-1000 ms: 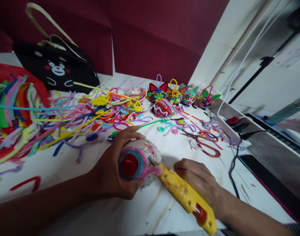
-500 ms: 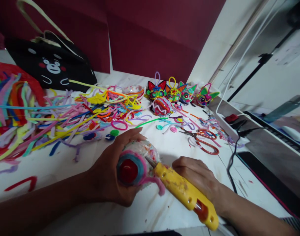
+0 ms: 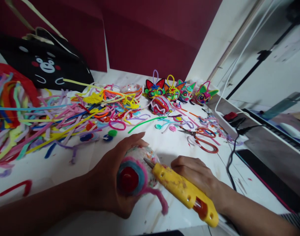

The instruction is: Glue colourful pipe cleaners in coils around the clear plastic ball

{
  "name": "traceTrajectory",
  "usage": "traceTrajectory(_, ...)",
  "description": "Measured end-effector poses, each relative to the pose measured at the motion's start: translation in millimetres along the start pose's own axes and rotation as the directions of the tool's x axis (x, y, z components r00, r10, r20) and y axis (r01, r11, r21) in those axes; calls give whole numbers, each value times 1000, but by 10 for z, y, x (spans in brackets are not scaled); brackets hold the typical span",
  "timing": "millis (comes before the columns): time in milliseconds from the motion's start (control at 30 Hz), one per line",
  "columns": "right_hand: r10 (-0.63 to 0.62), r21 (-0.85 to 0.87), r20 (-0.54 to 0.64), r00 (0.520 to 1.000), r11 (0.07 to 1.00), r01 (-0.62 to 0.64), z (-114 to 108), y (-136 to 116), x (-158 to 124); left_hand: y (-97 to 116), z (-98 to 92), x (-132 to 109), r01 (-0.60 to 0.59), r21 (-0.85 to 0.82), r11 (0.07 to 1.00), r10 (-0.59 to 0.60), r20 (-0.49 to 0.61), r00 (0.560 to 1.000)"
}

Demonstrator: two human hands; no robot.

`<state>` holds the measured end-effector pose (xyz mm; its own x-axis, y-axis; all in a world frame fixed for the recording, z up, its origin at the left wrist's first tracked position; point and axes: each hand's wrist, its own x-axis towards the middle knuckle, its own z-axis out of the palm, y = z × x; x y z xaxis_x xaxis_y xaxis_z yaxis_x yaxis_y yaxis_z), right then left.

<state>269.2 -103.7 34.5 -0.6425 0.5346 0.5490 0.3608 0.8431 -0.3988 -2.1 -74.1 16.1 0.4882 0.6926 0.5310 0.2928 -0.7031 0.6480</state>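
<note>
A whitish, speckled ball [image 3: 140,154] sits in my left hand [image 3: 113,177], fingers and thumb wrapped round its left side. On the ball's near face is a spiral of pipe cleaner: a red centre [image 3: 129,180], a blue ring, then a pink pipe cleaner [image 3: 161,198] whose loose end hangs down to the right. My right hand [image 3: 196,175] is closed round a yellow hot glue gun [image 3: 182,186], its far fingers partly hidden behind the body. The gun's metal nozzle [image 3: 148,162] points at the ball just beside the pink ring; whether it touches I cannot tell.
Loose pipe cleaners [image 3: 73,118] lie heaped at the left. Several finished animal-head ornaments [image 3: 155,90] stand at the back, with a striped ball [image 3: 160,105] before them. Orange-handled scissors [image 3: 205,139] lie to the right, near a black cable [image 3: 230,164] and a phone [image 3: 268,180].
The ball has turned slightly in my left hand, and the pink loose end hangs lower and longer. The glue gun's nozzle has shifted a little to the left. The whole view has drifted slightly.
</note>
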Motion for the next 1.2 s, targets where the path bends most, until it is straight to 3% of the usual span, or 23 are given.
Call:
traceTrajectory(500,0,16,41,999,1000,0,-14,1,-16,8,-6,14,-14,3,1000,14,37,999)
traceTrajectory(900,-42,-11,48,998,999,43,-15,24,-14,-22,27,-1,1,-31,1000,-2,-16,1000)
traceTrajectory(1200,-33,-22,26,999,999,34,-6,31,-26,-32,-4,23,4,-38,999,-4,9,1000)
